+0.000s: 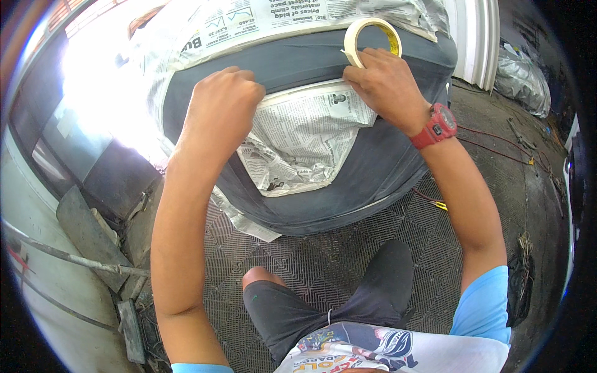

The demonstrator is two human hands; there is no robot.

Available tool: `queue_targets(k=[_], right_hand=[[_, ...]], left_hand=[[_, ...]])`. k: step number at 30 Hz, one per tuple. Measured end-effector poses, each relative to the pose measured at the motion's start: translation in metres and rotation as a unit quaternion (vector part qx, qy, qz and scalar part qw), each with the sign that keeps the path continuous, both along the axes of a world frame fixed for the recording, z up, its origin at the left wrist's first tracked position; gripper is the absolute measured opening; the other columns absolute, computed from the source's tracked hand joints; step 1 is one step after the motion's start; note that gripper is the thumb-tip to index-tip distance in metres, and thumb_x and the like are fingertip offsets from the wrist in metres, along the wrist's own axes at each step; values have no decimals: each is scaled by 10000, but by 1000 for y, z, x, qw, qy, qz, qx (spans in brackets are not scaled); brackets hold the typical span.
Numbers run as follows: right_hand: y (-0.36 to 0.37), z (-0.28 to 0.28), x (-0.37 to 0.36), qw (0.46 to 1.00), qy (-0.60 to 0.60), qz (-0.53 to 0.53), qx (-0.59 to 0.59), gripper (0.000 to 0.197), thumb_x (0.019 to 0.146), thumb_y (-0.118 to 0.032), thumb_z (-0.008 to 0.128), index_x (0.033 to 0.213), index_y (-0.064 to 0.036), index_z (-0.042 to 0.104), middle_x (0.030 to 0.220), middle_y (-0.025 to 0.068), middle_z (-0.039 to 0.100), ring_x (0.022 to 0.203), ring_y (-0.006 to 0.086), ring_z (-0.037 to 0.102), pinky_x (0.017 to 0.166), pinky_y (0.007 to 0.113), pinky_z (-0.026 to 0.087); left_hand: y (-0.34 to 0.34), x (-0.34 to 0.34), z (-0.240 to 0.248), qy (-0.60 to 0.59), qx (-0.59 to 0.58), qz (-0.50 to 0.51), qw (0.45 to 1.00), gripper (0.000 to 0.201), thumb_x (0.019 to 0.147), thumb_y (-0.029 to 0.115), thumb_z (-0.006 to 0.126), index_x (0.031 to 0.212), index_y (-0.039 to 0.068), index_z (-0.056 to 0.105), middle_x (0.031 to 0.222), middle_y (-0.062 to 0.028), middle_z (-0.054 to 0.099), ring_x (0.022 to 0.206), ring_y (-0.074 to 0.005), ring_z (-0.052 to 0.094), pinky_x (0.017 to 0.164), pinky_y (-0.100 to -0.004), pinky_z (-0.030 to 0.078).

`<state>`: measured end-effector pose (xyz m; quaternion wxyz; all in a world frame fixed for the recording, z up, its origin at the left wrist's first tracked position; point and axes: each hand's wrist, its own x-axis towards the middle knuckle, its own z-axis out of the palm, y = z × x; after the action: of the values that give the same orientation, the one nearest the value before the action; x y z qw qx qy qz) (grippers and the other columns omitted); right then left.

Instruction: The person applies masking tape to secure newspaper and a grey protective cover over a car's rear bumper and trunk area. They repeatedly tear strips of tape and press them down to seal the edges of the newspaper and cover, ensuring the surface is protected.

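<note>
My right hand [388, 87] is closed on a roll of cream masking tape [352, 41], which stands on edge above the fingers. A pale tape strip [305, 89] runs along the top edge of a newspaper sheet [298, 140], between my two hands. At the strip's left end, my left hand [227, 102] is closed, its knuckles up and its fingertips hidden. The sheet covers the recessed middle of a dull dark grey car bumper [379, 161]. More newspaper [249, 28] covers the body panel above the bumper, with tape along its lower edge.
Below the bumper lies a dark patterned floor mat [230, 230]. A reddish cable [497, 140] snakes over the floor at right, near a silvery plastic bundle [522, 81]. Along the left side are a pale panel [43, 205], a metal bar [81, 258] and a dark curved part [87, 230].
</note>
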<state>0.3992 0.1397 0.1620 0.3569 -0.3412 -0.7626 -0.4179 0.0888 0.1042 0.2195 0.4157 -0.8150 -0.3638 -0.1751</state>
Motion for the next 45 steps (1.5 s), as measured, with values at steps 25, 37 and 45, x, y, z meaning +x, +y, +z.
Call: queue_targets(k=[25, 37, 45], right_hand=[[-17, 5, -11, 993, 54, 45, -97, 89, 911, -73, 708, 959, -33, 772, 1001, 172, 729, 1030, 377, 723, 930, 506, 593], [-9, -21, -36, 998, 57, 15, -18, 76, 870, -63, 720, 940, -50, 746, 974, 137, 702, 969, 331, 697, 852, 474, 564], [-9, -27, -30, 991, 116, -68, -11, 97, 855, -102, 728, 938, -68, 765, 905, 143, 713, 928, 346, 703, 831, 485, 563]], left_hand=[[-18, 25, -7, -38, -67, 19, 997, 205, 957, 1, 680, 1091, 8, 835, 1060, -170, 758, 1083, -381, 742, 980, -506, 603], [-6, 43, -46, -118, -23, -13, 993, 248, 960, 21, 673, 1169, 26, 806, 1076, -126, 725, 1064, -334, 737, 972, -479, 603], [-12, 20, -55, -120, 28, 36, 992, 310, 928, 36, 694, 1210, 61, 821, 1114, -74, 765, 1060, -282, 732, 957, -425, 592]])
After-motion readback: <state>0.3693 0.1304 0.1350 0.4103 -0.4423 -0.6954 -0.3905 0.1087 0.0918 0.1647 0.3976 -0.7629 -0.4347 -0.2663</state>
